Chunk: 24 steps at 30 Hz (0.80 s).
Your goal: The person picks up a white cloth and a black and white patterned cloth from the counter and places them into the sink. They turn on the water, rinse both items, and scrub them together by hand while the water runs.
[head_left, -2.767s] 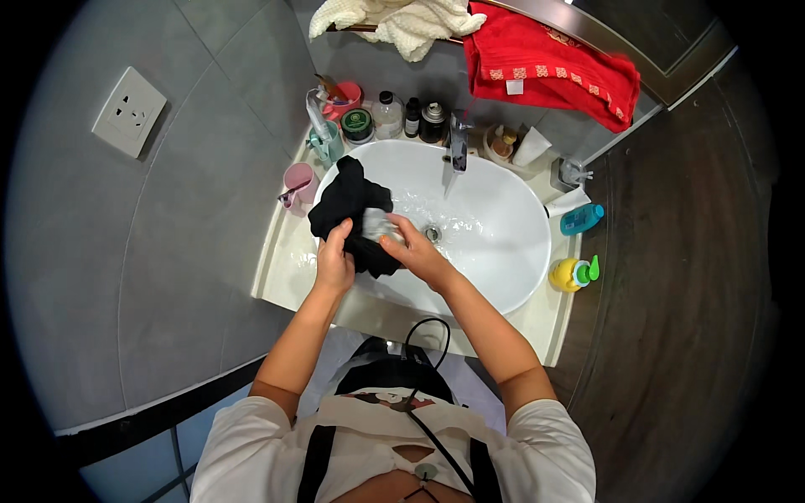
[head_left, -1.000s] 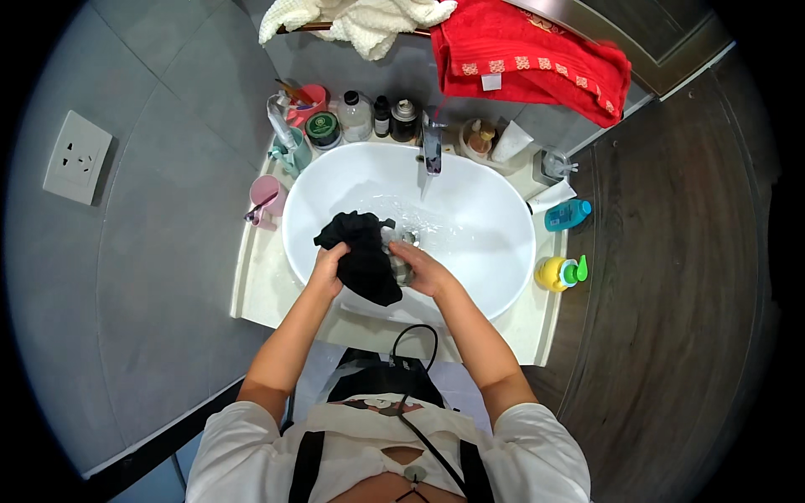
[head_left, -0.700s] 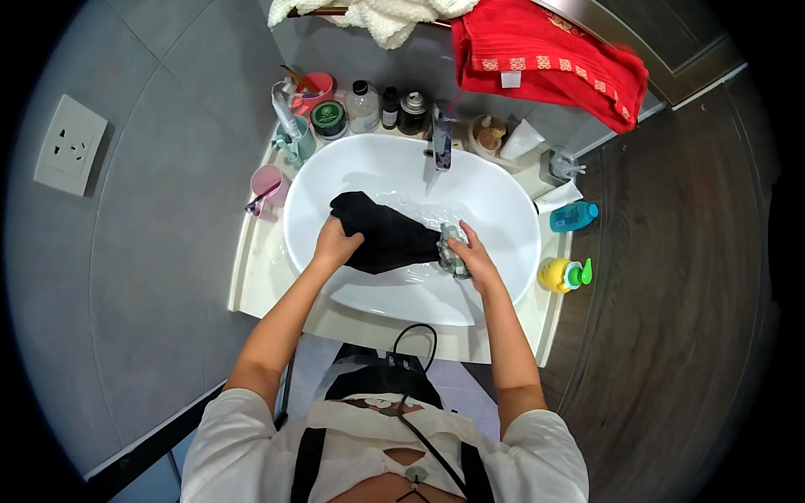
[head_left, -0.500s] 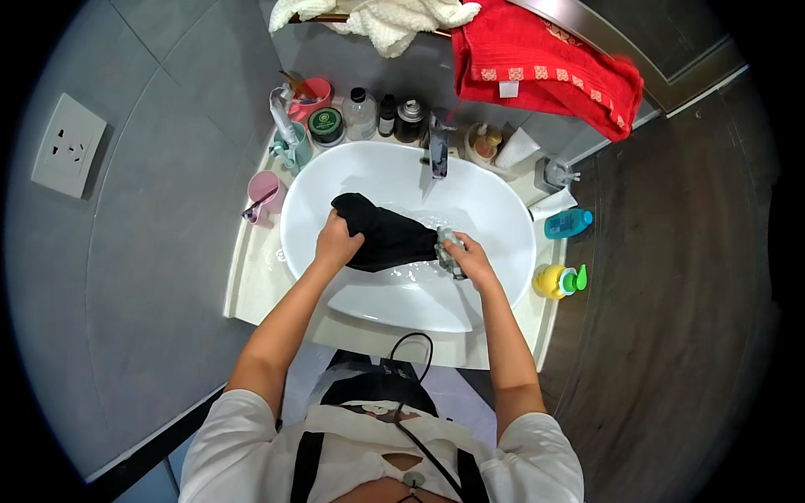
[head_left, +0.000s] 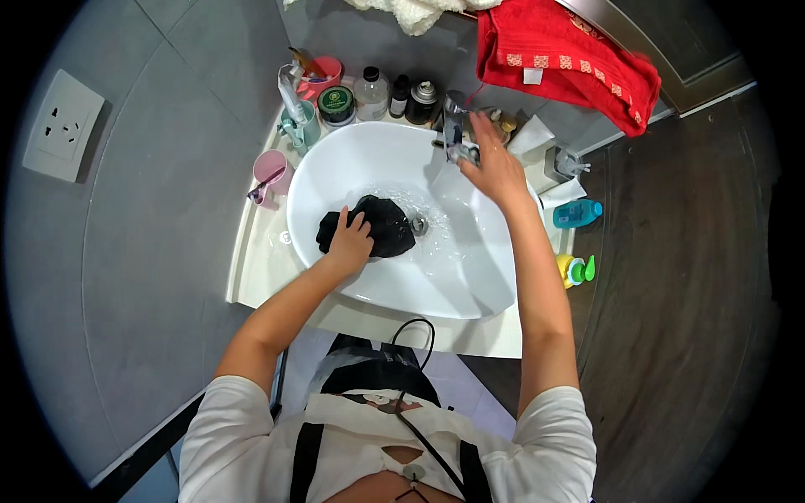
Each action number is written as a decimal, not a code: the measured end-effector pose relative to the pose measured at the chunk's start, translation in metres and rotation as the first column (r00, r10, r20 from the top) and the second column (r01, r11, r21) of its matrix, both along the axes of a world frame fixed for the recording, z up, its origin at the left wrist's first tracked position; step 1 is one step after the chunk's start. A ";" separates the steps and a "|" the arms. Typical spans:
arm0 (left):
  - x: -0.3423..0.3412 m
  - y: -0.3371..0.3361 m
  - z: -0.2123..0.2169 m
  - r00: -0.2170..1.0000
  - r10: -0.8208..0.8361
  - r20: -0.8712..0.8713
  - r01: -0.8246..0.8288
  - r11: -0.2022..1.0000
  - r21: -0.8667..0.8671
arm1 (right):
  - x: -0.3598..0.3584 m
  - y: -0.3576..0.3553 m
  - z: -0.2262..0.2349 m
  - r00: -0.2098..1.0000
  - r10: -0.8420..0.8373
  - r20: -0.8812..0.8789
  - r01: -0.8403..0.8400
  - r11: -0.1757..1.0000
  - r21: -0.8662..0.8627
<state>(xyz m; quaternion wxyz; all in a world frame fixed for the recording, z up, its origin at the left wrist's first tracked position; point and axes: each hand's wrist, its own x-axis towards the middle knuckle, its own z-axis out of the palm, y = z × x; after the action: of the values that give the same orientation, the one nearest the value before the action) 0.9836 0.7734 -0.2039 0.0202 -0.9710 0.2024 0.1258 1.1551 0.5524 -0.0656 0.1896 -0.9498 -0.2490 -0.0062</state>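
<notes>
A wet black cloth (head_left: pixel 387 228) lies bunched in the white oval sink (head_left: pixel 335 159), left of the round drain (head_left: pixel 419 225). Its exact kind cannot be made out. My left hand (head_left: pixel 349 249) rests on the cloth with its fingers apart, the thumb side hidden in part. At the back of the sink, my right hand (head_left: pixel 496 172) reaches up beside the metal faucet (head_left: pixel 454 126), fingers stretched out and holding nothing. Whether it touches the faucet I cannot tell. Water ripples and bubbles around the cloth and drain.
Along the counter's back stand a green-lidded jar (head_left: pixel 336 104), a clear bottle (head_left: pixel 371 94) and a black can (head_left: pixel 422 102). A pink cup (head_left: pixel 272 173) is at left. Blue (head_left: pixel 577 213) and yellow (head_left: pixel 567 270) bottles stand right. A red towel (head_left: pixel 566 71) hangs behind.
My right hand has let go of the cloth's end and moved up to the faucet. The cloth, earlier stretched between both hands, now lies bunched in the sink under my left hand.
</notes>
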 end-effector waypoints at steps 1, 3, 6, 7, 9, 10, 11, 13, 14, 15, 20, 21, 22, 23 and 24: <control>0.000 -0.001 0.000 1.000 -0.001 0.009 0.001 0.998 0.056 | 0.007 0.005 0.001 1.000 -0.007 0.000 0.007 1.000 -0.025; 0.005 -0.005 0.005 1.000 0.027 0.005 -0.027 0.989 0.142 | 0.017 0.012 0.000 1.000 -0.022 -0.002 0.022 0.997 -0.075; 0.014 -0.006 0.018 0.995 0.099 -0.011 -0.094 0.973 0.211 | 0.022 0.011 -0.013 0.999 -0.008 0.053 0.014 0.994 -0.110; 0.017 -0.004 0.019 0.994 0.110 -0.002 -0.107 0.969 0.221 | 0.019 0.012 -0.014 1.000 -0.011 0.028 0.014 0.995 -0.095; 0.016 -0.002 0.017 0.989 0.121 0.082 -0.134 0.974 0.182 | 0.009 0.013 -0.011 1.000 -0.018 -0.021 0.016 0.998 -0.065; 0.014 -0.002 0.010 0.980 0.073 0.184 -0.090 0.992 0.088 | 0.009 0.014 -0.008 0.998 -0.016 -0.057 0.012 0.998 -0.066; 0.012 -0.003 -0.002 0.957 0.035 0.287 -0.036 0.999 -0.001 | 0.009 0.015 -0.006 0.996 -0.015 -0.092 0.009 0.998 -0.066; 0.010 -0.012 -0.002 0.928 -0.054 0.368 0.110 0.985 -0.131 | 0.013 0.011 -0.007 0.995 0.000 -0.095 -0.005 0.999 -0.051; 0.011 -0.019 -0.005 0.925 -0.088 0.369 0.164 0.970 -0.180 | 0.019 0.009 -0.010 0.998 0.017 -0.062 -0.020 0.999 -0.034; 0.012 -0.026 -0.007 0.919 -0.119 0.375 0.217 0.949 -0.229 | 0.023 0.007 -0.012 0.999 0.035 -0.026 -0.036 0.999 -0.019; 0.022 -0.060 -0.043 0.925 -0.203 0.321 0.312 0.889 -0.336 | 0.021 0.011 -0.018 0.999 0.031 0.040 -0.030 0.999 -0.017; 0.023 -0.064 -0.050 0.930 -0.222 0.293 0.313 0.895 -0.317 | 0.017 0.010 -0.017 1.000 0.011 0.016 -0.010 1.000 -0.017; 0.025 -0.067 -0.056 0.933 -0.228 0.277 0.306 0.910 -0.280 | 0.015 0.009 -0.018 1.000 0.012 -0.025 -0.013 1.000 -0.025; 0.026 -0.068 -0.062 0.937 -0.233 0.261 0.297 0.924 -0.242 | 0.013 0.008 -0.020 0.998 0.015 -0.066 -0.017 0.999 -0.032; 0.026 -0.069 -0.068 0.941 -0.237 0.241 0.287 0.937 -0.201 | 0.010 0.006 -0.023 0.994 0.018 -0.109 -0.022 0.999 -0.036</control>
<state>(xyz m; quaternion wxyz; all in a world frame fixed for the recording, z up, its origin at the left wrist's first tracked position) 1.0092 0.7046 -0.2714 -0.0559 -0.9386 0.3405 -0.0075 1.1654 0.5587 -0.0883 0.1851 -0.9495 -0.2479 0.0521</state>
